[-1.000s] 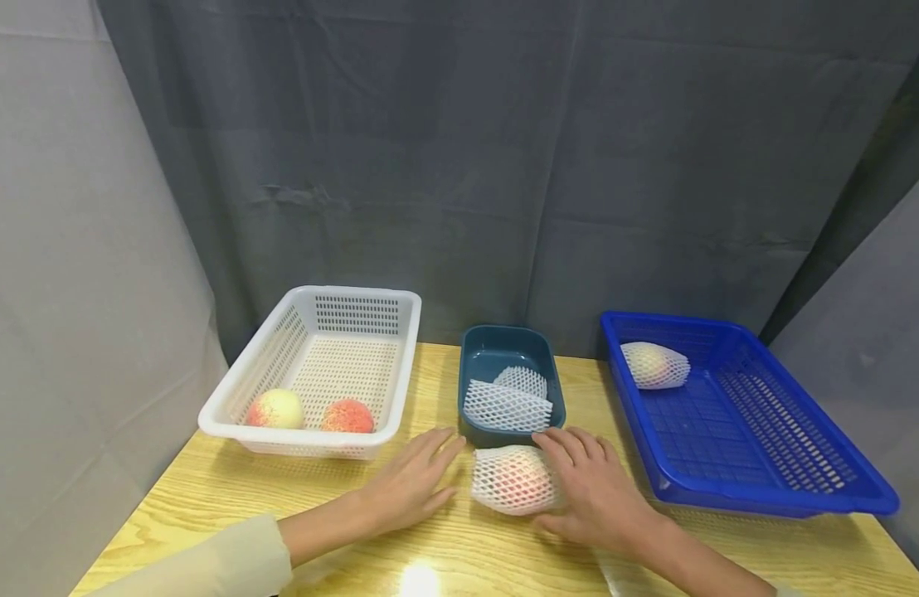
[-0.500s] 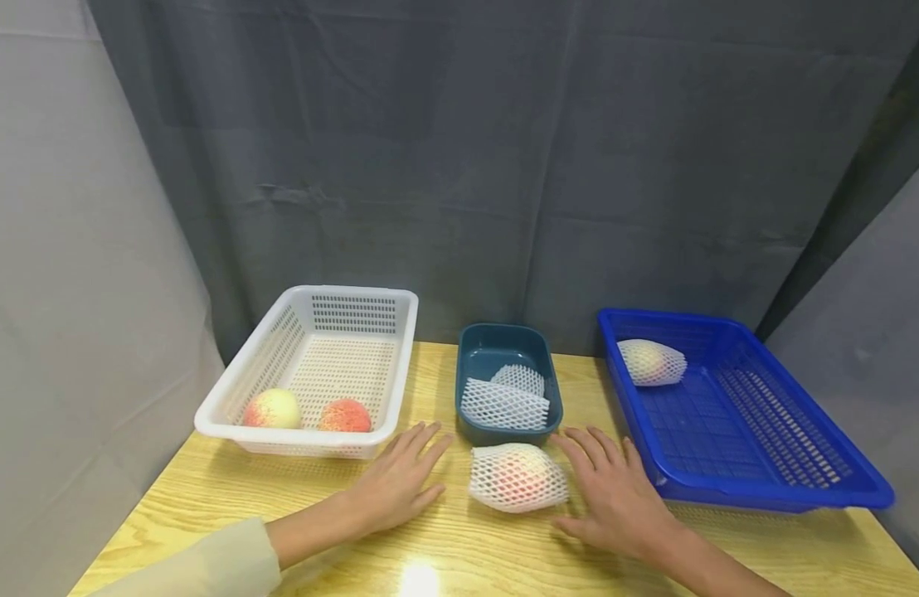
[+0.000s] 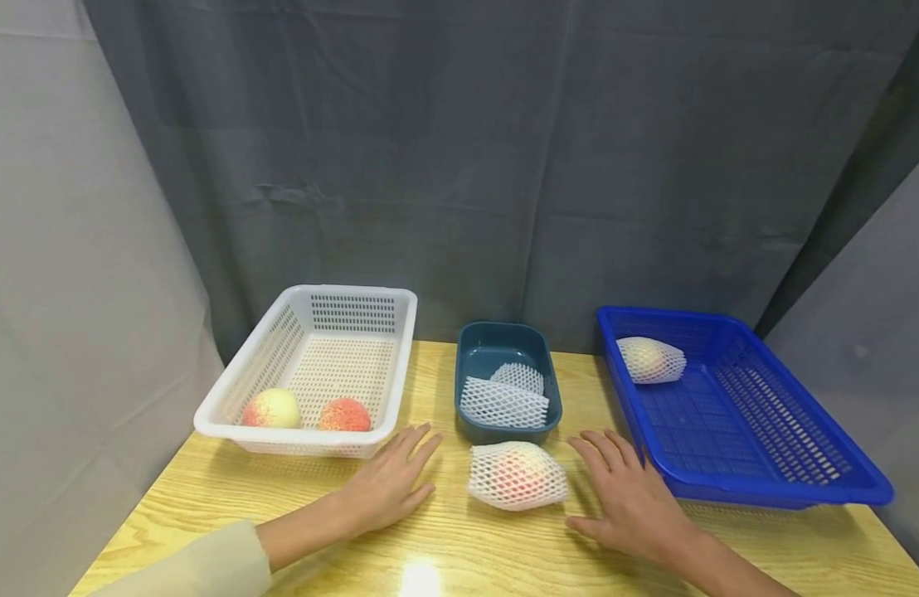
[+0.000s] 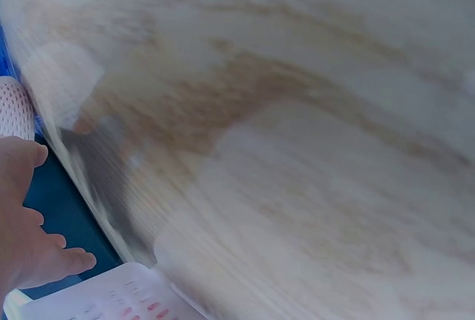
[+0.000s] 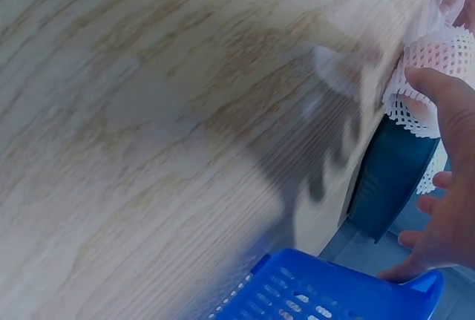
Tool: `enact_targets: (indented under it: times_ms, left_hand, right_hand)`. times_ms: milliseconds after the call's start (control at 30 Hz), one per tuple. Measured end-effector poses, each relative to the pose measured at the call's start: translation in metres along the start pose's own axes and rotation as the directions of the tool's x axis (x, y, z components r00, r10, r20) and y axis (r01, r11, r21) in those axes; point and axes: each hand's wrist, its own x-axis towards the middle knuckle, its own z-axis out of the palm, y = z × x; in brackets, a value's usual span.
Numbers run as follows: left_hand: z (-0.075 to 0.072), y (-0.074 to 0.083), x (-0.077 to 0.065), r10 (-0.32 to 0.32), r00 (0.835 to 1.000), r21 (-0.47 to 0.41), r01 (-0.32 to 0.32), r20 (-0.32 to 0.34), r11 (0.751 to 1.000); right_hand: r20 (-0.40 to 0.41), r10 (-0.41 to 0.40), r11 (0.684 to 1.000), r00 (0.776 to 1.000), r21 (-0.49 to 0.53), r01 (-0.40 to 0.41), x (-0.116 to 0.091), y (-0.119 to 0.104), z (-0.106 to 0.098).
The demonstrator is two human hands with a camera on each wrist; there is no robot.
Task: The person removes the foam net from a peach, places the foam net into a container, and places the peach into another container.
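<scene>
The fingers of the right hand are spread wide and grip nothing; those of the left hand are loosely straight and equally free. Between the hands, touching neither, a yellow-and-red peach in a white foam-net sleeve lies on its side on the pale wood-grain desk, perhaps centred so either can reach it. Just behind is a teal rectangular box with flat white foam nets, seemingly kept close for easy picking. Two bare peaches sit in the white perforated plastic basket on the left; one netted peach lies in the blue plastic basket on the right, apparently separating bare from wrapped. Whether the right little finger brushes the blue basket, I can't quite tell.
</scene>
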Motion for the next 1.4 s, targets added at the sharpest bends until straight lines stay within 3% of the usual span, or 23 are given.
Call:
enact_targets:
  times_ms: [300, 533, 900, 1200, 1400]
  left_hand:
    - [-0.002, -0.001, -0.001, 0.009, 0.999, -0.008, -0.009, -0.031, 1.000]
    - [-0.006, 0.003, 0.001, 0.023, 0.999, -0.006, -0.023, -0.039, 1.000]
    - [-0.003, 0.013, 0.009, 0.008, 1.000, -0.023, -0.009, -0.021, 1.000]
    - [-0.002, 0.021, 0.017, 0.027, 0.999, -0.018, -0.028, -0.027, 0.999]
    - [-0.003, 0.025, 0.022, 0.043, 0.998, -0.042, -0.045, -0.037, 0.998]
  right_hand:
    - [0.024, -0.009, 1.000, 1.000, 0.001, 0.009, 0.002, -0.002, 0.001]
    - [-0.011, -0.074, 0.988, 0.997, 0.138, 0.075, 0.013, -0.010, 0.002]
    - [0.073, -0.071, 0.963, 0.995, 0.266, 0.049, 0.028, -0.027, 0.004]
    - [0.127, -0.084, 0.956, 0.988, 0.288, 0.044, 0.038, -0.038, 0.007]
    - [0.085, -0.120, 0.951, 0.989, 0.296, 0.090, 0.041, -0.041, 0.014]
